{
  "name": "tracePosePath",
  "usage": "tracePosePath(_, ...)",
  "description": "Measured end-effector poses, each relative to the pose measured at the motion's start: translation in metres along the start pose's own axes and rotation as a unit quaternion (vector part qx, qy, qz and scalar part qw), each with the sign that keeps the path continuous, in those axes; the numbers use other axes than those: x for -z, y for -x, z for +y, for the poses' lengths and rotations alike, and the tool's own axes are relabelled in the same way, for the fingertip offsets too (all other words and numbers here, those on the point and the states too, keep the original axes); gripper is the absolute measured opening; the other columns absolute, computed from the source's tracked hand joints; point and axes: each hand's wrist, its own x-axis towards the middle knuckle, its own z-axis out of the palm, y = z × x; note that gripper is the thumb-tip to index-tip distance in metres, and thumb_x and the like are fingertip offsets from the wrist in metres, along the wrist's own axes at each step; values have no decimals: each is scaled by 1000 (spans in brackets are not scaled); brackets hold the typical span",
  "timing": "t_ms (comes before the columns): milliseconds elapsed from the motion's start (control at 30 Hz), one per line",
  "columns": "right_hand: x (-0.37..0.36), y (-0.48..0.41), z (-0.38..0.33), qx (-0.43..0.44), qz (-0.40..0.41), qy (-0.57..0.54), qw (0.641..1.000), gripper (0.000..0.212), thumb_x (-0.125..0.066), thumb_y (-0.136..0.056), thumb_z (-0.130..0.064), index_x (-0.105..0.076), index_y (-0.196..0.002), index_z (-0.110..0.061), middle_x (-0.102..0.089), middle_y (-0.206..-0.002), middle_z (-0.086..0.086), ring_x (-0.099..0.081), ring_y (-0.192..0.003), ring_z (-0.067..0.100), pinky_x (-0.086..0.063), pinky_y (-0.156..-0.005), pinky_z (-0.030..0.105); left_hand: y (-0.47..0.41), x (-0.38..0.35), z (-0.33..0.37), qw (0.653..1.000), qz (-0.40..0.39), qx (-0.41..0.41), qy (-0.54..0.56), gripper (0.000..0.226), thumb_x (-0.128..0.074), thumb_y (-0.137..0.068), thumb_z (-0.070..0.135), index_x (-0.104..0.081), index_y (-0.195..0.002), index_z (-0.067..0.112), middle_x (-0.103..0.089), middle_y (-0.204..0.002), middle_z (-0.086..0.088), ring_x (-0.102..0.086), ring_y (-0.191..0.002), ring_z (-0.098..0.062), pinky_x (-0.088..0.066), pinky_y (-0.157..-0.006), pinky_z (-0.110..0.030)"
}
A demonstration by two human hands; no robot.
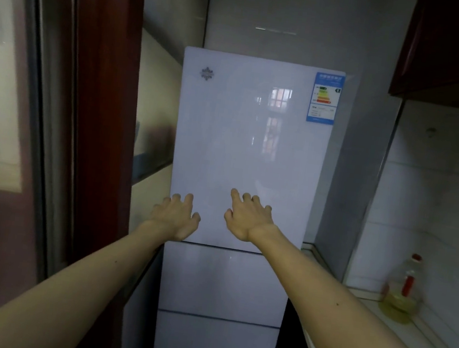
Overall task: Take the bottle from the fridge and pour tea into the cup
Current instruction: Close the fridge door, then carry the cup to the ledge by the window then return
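view: I'm watching through the head cam, facing a white fridge [239, 152] standing in a narrow alcove straight ahead.
fridge doors: three are stacked, the upper door [228, 127], middle door [223, 283] and lower door [216, 345], and all are sitting closed.
tea bottle: I'm not able to tell where it's sitting, since the closed doors are hiding the interior.
left hand [176, 216]: it's reaching out at the left edge of the upper door, near its bottom corner. The fingers are spread and loosely bent, gripping nothing.
right hand [246, 219]: it's reaching in front of the lower part of the upper door, to the right of the left hand and apart from it. The fingers are spread, the palm is facing the door, and it's holding nothing.
contact: I can't tell whether either hand is touching the door surface.
door markings: a blue energy label [325, 98] is sitting at the upper right corner and a snowflake logo [207, 73] at the upper left.
right side: a white counter [433, 343] is running along the tiled wall [436, 199], just beside the fridge. A clear bottle [403, 293] with a red cap and yellow liquid is standing upright on it, well apart from both hands.
overhead: a dark red wall cabinet [454, 48] is hanging above the counter.
left side: a dark red door frame [101, 100] is standing just beside the fridge.
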Motion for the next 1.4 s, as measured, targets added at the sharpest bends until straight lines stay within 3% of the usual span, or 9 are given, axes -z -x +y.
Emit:
tracePosePath(533, 18, 153, -60, -64, -15, 3, 998, 51, -27, -102, -34, -20, -149, -15, -36, -145, 14, -35, -129, 34, -34, -97, 52, 134, 28, -8, 997, -22, -76, -7, 50, -30, -99, 39, -32, -140, 11, -45, -132, -20, -45, -118, -37, -40, -95, -46)
tracePosePath(867, 21, 219, -37, -135, -25, 13, 990, 50, -28, -101, -35, -23, -147, -16, -38, -143, 14, -35, -130, 34, -34, -98, 51, 172, 23, 29, 990, -39, -131, 27, 44, -32, -99, 38, -39, -132, 9, -46, -127, -18, -45, -115, -37, -41, -92, -47)
tracePosePath(1167, 27, 283, 17, -196, -21, 36, 980, 52, -34, -99, -34, -26, -146, -14, -38, -144, 16, -36, -131, 36, -35, -99, 54, 196, 16, 104, 979, -56, -188, 58, 48, -32, -99, 38, -37, -135, 6, -39, -132, -22, -38, -122, -39, -39, -97, -48)
tracePosePath(1400, 40, 377, 83, -264, -17, 53, 963, 50, -35, -99, -34, -28, -143, -12, -38, -144, 17, -35, -132, 35, -36, -99, 54, 237, 14, 217, 954, -72, -273, 97, 44, -36, -97, 34, -41, -128, 3, -40, -133, -26, -37, -124, -41, -37, -102, -47)
